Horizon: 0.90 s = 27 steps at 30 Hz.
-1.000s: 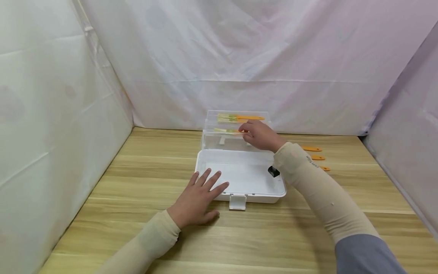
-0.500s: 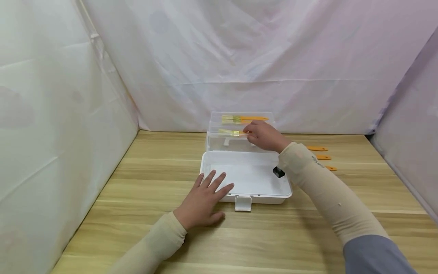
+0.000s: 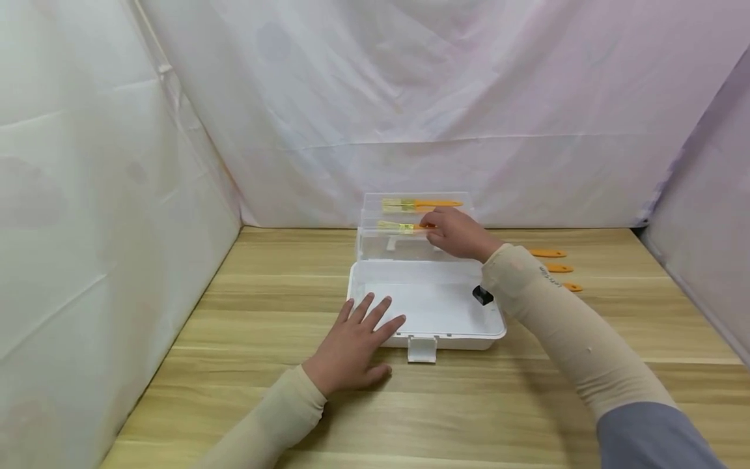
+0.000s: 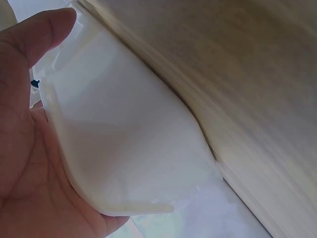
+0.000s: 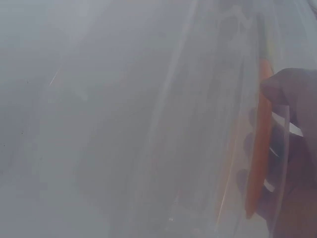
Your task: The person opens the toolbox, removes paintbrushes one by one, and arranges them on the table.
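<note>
In the head view, a white plastic box [image 3: 430, 303] stands with its clear lid section [image 3: 372, 246] raised at the back. My right hand [image 3: 463, 233] pinches the orange handle of a flat paintbrush [image 3: 405, 228] at the lid's clear compartment, bristles toward the left. Through hazy plastic, the right wrist view shows the orange handle [image 5: 262, 144] against the fingers. Another paintbrush [image 3: 436, 203] lies higher in the lid section. Spread fingers of my left hand [image 3: 354, 345] rest over the box's left front corner; the left wrist view shows the palm against the white box wall [image 4: 124, 124].
Several orange-handled brushes [image 3: 559, 268] lie on the wooden table [image 3: 281, 293] right of the box, partly hidden by the right forearm. A small black piece [image 3: 483, 295] sits inside the box at right. A white latch [image 3: 422, 350] hangs in front. White cloth [image 3: 328, 104] surrounds the table.
The whole head view has shifted slightly, so everything appears farther right. Both hands keep nearly the same places on the box and brush. The held brush's metal band shows more clearly now.
</note>
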{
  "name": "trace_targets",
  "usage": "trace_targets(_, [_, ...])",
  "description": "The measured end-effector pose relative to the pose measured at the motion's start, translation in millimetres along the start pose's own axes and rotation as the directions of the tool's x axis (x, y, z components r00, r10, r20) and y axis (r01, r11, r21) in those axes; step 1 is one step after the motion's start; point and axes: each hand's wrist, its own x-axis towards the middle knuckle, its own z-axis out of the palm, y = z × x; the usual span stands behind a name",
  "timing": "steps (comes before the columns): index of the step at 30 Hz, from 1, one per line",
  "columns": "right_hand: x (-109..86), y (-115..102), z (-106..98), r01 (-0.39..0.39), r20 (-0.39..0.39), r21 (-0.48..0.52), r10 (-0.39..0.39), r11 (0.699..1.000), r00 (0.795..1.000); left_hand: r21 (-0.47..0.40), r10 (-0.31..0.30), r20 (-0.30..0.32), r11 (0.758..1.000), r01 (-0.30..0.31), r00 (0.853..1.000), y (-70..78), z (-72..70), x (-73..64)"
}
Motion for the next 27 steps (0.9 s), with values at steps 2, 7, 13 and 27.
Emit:
trace_targets(2, [-1.1,0.7,0.2,-0.017,0.002,0.003,0.017,1.0,1.0,-0.001,0.004,-0.001,1.0,-0.004,1.0,1.4,0.6,1.0])
trace_targets(7, [-3.6,3.0,1.7,-0.042,-0.01,0.015,0.042,0.999,0.999,0.01,0.001,0.0,1.0,-0.001,1.0,4.9,4.4,2.8])
trace_targets(13, [-6.5,2.1,1.1,-0.053,-0.017,0.061,0.055,0.997,0.998,0.024,-0.001,-0.007,1.0,0.001,1.0,7.9,7.1,2.5])
trace_targets(27, [5.4,-6.1,5.9,0.009,-0.054,0.126,-0.002,0.992,0.999,0.027,-0.014,-0.013,1.0,0.015,1.0,-8.6,3.3,-8.4])
